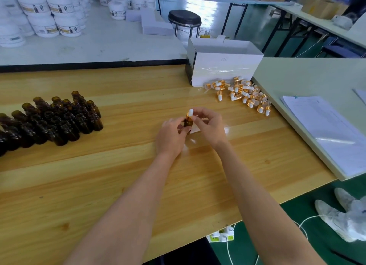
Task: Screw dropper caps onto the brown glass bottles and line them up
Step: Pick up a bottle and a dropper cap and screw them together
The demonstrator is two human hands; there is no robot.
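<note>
Centrally, two hands meet over one small brown bottle [187, 124]. The left hand [171, 137] curls its fingers round the bottle's body and holds it upright, just above or on the surface [138, 175]; which of the two is hidden. The right hand [210, 127] pinches the one dropper cap [190, 114] sitting on the bottle's neck, thumb and fingertips closed on its gold collar, with the white rubber bulb poking up above them.

Well to the left stands a tight cluster of uncapped bottles [59, 122] in slanting rows, too many and too overlapped to count exactly, and some run off the frame edge. To the right and farther back lies a loose pile of spare caps [241, 93], several dozen at a glance, touching the foot of one white box [223, 67]. Beyond the right edge, one stack of paper sheets [324, 130] rests on a pale side table [297, 74].
</note>
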